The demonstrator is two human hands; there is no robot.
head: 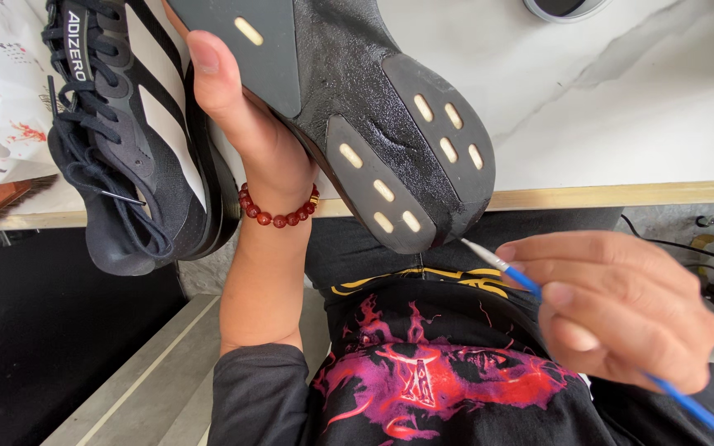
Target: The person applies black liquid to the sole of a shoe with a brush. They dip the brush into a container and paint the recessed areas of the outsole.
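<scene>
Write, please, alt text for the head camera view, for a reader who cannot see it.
The left hand holds a dark shoe sole-up, while the right hand holds a thin blue-handled brush with its tip at the sole's edge. A second dark shoe with white stripes lies on the white table.

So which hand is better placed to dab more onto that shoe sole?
Probably the right hand: it grips the blue brush, whose tip sits just by the sole's edge. The left hand is busy holding the shoe up, sole toward the camera.
</scene>
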